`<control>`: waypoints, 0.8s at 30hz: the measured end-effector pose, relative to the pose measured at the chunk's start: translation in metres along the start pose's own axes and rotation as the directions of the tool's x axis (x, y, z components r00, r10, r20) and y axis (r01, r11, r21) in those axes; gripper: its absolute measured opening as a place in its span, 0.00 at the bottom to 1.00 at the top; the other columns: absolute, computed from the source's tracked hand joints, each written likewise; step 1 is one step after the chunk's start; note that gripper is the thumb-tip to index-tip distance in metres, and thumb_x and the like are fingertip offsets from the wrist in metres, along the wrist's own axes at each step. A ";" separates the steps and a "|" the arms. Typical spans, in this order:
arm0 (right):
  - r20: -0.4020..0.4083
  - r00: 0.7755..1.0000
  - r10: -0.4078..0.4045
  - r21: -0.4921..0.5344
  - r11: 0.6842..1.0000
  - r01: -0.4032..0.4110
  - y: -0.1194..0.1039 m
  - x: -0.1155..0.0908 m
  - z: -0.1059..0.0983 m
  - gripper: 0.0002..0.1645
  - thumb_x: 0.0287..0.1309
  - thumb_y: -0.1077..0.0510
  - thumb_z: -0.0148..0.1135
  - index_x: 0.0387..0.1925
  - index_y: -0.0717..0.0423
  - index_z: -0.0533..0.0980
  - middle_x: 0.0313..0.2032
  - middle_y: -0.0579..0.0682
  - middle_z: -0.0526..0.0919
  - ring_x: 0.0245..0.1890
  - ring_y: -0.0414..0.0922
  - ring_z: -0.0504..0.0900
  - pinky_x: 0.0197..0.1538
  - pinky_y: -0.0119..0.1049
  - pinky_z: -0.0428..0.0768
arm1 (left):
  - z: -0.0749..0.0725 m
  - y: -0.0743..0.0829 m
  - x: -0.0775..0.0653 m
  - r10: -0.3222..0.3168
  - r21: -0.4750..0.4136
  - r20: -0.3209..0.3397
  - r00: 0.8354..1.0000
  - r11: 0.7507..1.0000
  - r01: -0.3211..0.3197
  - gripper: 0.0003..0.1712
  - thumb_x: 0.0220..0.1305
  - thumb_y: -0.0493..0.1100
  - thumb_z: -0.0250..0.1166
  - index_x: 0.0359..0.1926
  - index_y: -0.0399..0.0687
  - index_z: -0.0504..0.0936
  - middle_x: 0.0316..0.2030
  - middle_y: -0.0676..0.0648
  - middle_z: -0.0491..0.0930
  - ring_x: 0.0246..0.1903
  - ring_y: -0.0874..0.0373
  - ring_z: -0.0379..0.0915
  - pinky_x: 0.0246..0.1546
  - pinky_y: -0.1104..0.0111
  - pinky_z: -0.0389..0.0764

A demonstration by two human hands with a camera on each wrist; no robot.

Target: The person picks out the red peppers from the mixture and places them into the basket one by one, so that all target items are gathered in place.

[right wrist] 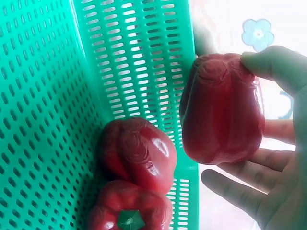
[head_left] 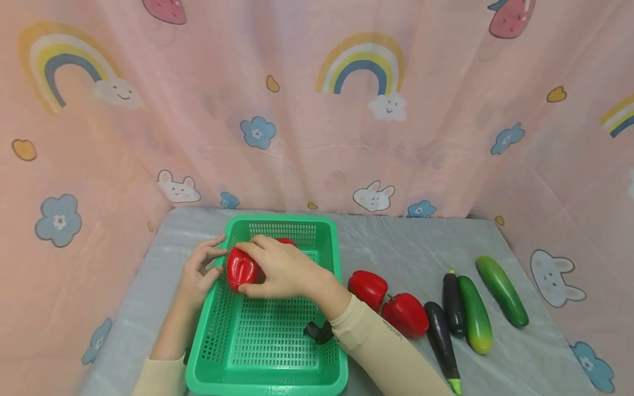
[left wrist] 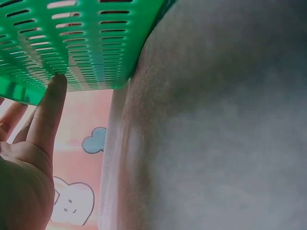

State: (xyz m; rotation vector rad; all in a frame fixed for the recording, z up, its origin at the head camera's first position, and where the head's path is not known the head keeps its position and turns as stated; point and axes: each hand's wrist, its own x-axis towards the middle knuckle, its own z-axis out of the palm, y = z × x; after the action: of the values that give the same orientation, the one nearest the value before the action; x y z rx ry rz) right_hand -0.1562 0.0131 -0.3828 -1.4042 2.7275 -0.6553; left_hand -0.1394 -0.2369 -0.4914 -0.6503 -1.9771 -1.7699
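My right hand (head_left: pixel 282 268) grips a red bell pepper (head_left: pixel 241 269) above the left wall of a green plastic basket (head_left: pixel 342 357). In the right wrist view the gripped pepper hangs beside the rim, with the thumb on one end. Two more red bell peppers lie together in the basket, one (right wrist: pixel 141 153) touching another with a green stem (right wrist: pixel 132 218); in the head view my right hand mostly hides them. My left hand (head_left: pixel 195 278) is at the basket's left side, its fingers loosely bent. A straight digit (left wrist: pixel 50 110) touches the slotted outer wall.
Right of the basket lie two red bell peppers (head_left: pixel 367 287) (head_left: pixel 407 314), two dark eggplants (head_left: pixel 442 344) (head_left: pixel 453 305) and two green cucumber-like vegetables (head_left: pixel 475 316) (head_left: pixel 502 291). A grey cloth (head_left: pixel 386 242) covers the table. Behind it hangs a pink printed curtain (head_left: pixel 307 165).
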 end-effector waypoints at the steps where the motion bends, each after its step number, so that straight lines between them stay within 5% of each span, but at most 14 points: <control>1: 0.001 1.000 0.000 0.003 1.000 0.000 0.001 0.000 0.001 0.48 0.63 0.35 0.72 0.77 0.50 0.71 0.61 0.47 0.79 0.54 0.39 0.79 0.46 0.27 0.83 | 0.000 0.000 0.000 -0.006 0.001 0.000 1.000 1.000 0.006 0.19 0.58 0.15 0.56 0.50 0.21 0.81 0.66 0.22 0.72 0.69 0.45 0.73 0.56 0.72 0.81; 6: 0.026 1.000 0.002 0.012 1.000 -0.003 0.003 0.000 0.006 0.49 0.63 0.34 0.72 0.78 0.50 0.69 0.63 0.47 0.79 0.56 0.39 0.80 0.49 0.30 0.84 | 0.001 0.001 0.000 -0.006 0.004 -0.005 1.000 1.000 0.006 0.18 0.58 0.15 0.56 0.50 0.20 0.80 0.65 0.19 0.72 0.70 0.46 0.73 0.64 0.71 0.78; 24: 0.172 0.985 -0.008 0.057 0.998 -0.002 0.006 -0.003 0.018 0.50 0.62 0.32 0.72 0.79 0.46 0.69 0.65 0.45 0.78 0.59 0.40 0.79 0.53 0.35 0.86 | 0.001 0.002 0.001 0.022 0.002 0.006 1.000 1.000 -0.022 0.17 0.59 0.15 0.56 0.50 0.16 0.79 0.66 0.21 0.72 0.70 0.47 0.72 0.59 0.71 0.78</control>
State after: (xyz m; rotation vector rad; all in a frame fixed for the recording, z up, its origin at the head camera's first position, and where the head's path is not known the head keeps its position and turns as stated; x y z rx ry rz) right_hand -0.1558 0.0127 -0.4019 -1.3825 2.5542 -0.5772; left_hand -0.1389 -0.2359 -0.4900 -0.6747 -1.9683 -1.7545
